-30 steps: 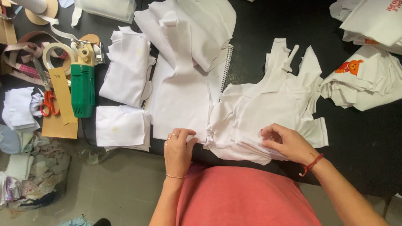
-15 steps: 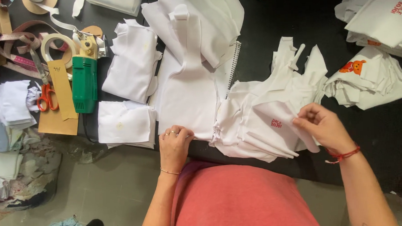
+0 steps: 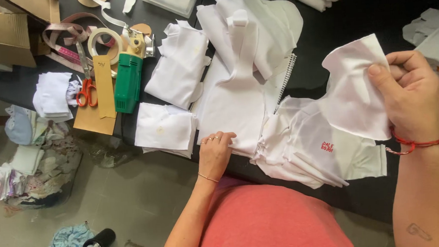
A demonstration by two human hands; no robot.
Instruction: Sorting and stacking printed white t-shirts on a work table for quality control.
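My right hand (image 3: 412, 94) grips a white cut fabric piece (image 3: 355, 91) and holds it lifted above a stack of white fabric pieces (image 3: 311, 151) with a small red print on the top one. My left hand (image 3: 215, 154) rests flat on the near edge of another white fabric pile (image 3: 234, 112) at the front of the black table (image 3: 326, 57). A red cord bracelet circles my right wrist. My red shirt fills the bottom of the view.
More white fabric piles (image 3: 179, 65) and a folded square (image 3: 164, 131) lie to the left. A green handheld tool (image 3: 128, 80), red-handled scissors (image 3: 85, 90), a tape roll (image 3: 102, 44) and measuring tape sit at the table's left end. Fabric scraps cover the floor at left.
My right hand has lifted one white piece off the stack and raised it up and to the right. My left hand stayed pressed on the pile's near edge.
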